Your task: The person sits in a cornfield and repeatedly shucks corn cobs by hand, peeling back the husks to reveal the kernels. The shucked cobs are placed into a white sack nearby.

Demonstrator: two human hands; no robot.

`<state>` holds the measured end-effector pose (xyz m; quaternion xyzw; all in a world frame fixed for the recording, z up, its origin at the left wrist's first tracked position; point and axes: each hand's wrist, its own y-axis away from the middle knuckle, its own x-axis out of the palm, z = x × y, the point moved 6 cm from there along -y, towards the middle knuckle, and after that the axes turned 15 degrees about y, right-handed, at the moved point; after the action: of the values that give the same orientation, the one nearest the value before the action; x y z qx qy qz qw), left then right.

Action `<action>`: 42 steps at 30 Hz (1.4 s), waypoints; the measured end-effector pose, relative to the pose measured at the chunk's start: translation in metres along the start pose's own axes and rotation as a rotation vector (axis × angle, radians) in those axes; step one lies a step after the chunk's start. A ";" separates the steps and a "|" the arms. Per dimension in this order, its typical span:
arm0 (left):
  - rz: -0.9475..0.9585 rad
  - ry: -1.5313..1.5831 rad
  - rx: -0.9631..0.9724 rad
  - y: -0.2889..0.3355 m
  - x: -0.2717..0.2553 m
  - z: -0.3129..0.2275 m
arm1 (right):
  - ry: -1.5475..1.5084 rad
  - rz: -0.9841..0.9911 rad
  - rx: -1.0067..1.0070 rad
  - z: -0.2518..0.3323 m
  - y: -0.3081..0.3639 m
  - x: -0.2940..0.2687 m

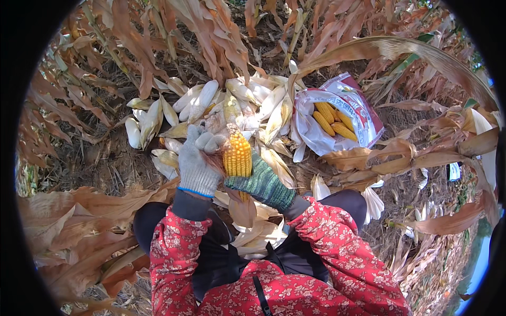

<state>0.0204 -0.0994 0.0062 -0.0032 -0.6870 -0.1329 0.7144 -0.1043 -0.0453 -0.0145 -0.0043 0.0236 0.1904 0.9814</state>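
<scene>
In front of me is a bare yellow ear of corn (238, 157), upright with its tip pointing away. My right hand (265, 183), in a green knitted glove, is closed around its lower right side. My left hand (199, 163), in a grey glove with a blue cuff edge, is at the ear's left side, fingers curled on reddish-brown corn silk (215, 158). A pale peeled husk (242, 211) hangs below the ear. Beyond my hands lies a heap of unhusked corn ears (204, 99) in whitish husks.
A white and red plastic bag (373, 125) lies open at the right of the heap, with several bare yellow ears (323, 123) inside. Dry corn stalks (168, 39) stand at the far side. A long dry leaf (390, 48) arches over the right. Loose husks (373, 203) litter the ground.
</scene>
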 end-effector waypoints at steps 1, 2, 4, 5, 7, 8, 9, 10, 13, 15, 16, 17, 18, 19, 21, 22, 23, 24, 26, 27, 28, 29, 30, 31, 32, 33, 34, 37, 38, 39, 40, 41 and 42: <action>-0.002 -0.034 0.003 0.001 0.000 0.001 | -0.021 -0.008 0.003 -0.001 0.001 0.000; -0.004 -0.069 0.006 0.002 0.002 0.002 | -0.043 -0.017 0.006 -0.003 0.001 0.000; -0.088 -0.113 0.070 0.004 0.003 0.000 | -0.079 -0.037 -0.012 0.000 0.002 0.001; -0.081 -0.106 0.071 0.005 0.004 -0.001 | -0.072 -0.059 0.004 -0.001 0.002 0.000; -0.064 -0.089 0.073 0.006 0.008 -0.002 | -0.055 -0.106 0.034 0.002 0.001 -0.004; -0.101 -0.130 0.091 0.008 0.010 -0.001 | -0.190 -0.150 0.022 0.017 0.003 -0.008; -0.139 -0.171 0.108 0.011 0.013 -0.001 | -0.175 -0.171 0.021 0.016 0.003 -0.014; -0.173 -0.214 0.119 0.014 0.020 0.003 | -0.159 -0.198 0.018 0.017 0.002 -0.025; -0.166 -0.265 0.287 0.016 0.040 -0.028 | -0.283 -0.380 0.001 0.009 -0.003 -0.062; 0.206 -0.119 0.145 0.012 0.055 -0.075 | -0.909 -0.434 -0.100 0.003 -0.011 -0.097; 0.218 -0.130 0.225 0.015 0.061 -0.092 | -0.984 -0.462 -0.112 0.011 -0.008 -0.118; 0.223 -0.151 0.313 0.021 0.066 -0.106 | -1.071 -0.484 -0.119 0.013 -0.006 -0.133; 0.243 -0.124 0.225 0.022 0.070 -0.105 | -1.101 -0.440 -0.132 0.012 -0.007 -0.138; 0.170 -0.183 0.305 0.022 0.075 -0.101 | -1.067 -0.474 -0.163 0.017 -0.003 -0.144; 0.008 -0.307 0.473 0.026 0.077 -0.093 | -1.007 -0.540 -0.208 0.026 0.004 -0.147; 0.049 -0.441 0.515 0.026 0.080 -0.101 | -0.905 -0.564 -0.196 0.033 0.006 -0.144; -0.011 -0.613 0.655 0.028 0.077 -0.110 | -0.754 -0.581 -0.188 0.032 0.008 -0.144; -0.072 -0.786 0.796 0.031 0.075 -0.116 | -0.603 -0.595 -0.179 0.028 0.011 -0.145; -0.108 -1.039 1.026 0.033 0.083 -0.111 | -0.221 -0.642 -0.126 0.038 0.017 -0.136; -0.054 -1.181 0.996 0.030 0.087 -0.098 | -0.186 -0.631 -0.097 0.036 0.015 -0.130; -0.003 -1.322 0.961 0.029 0.089 -0.083 | -0.120 -0.604 -0.086 0.037 0.014 -0.124; 0.046 -1.461 0.922 0.029 0.091 -0.066 | -0.053 -0.573 -0.074 0.041 0.013 -0.117; 0.056 -1.656 0.865 0.031 0.093 -0.046 | -0.044 -0.547 -0.051 0.041 0.012 -0.110; 0.121 -1.815 0.802 0.029 0.092 -0.031 | -0.030 -0.523 -0.030 0.043 0.012 -0.105; 0.189 -1.972 0.732 0.026 0.087 -0.019 | -0.016 -0.499 -0.008 0.044 0.013 -0.102; 0.260 -2.125 0.655 0.023 0.082 -0.006 | 0.044 -0.476 0.000 0.047 0.015 -0.100; 0.270 -2.093 0.600 0.023 0.076 -0.004 | 0.091 -0.444 0.006 0.048 0.013 -0.095; 0.329 -1.898 0.415 0.023 0.064 0.002 | 0.182 -0.386 -0.010 0.052 0.008 -0.081; 0.344 -1.856 0.368 0.022 0.062 0.005 | 0.225 -0.365 0.002 0.048 0.007 -0.080; 0.359 -1.814 0.322 0.022 0.061 0.009 | 0.267 -0.344 0.014 0.044 0.006 -0.078; 0.303 -1.752 0.231 0.023 0.059 0.012 | 0.305 -0.338 0.004 0.044 0.005 -0.075; 0.284 -1.728 0.253 0.025 0.058 0.013 | 0.325 -0.323 -0.009 0.045 0.004 -0.072; 0.265 -1.705 0.275 0.027 0.056 0.015 | 0.345 -0.308 -0.022 0.047 0.004 -0.068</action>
<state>0.0125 -0.0807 0.0674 -0.0953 -0.9912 0.0830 -0.0392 -0.1666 -0.0664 0.0360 -0.0509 0.1881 0.0352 0.9802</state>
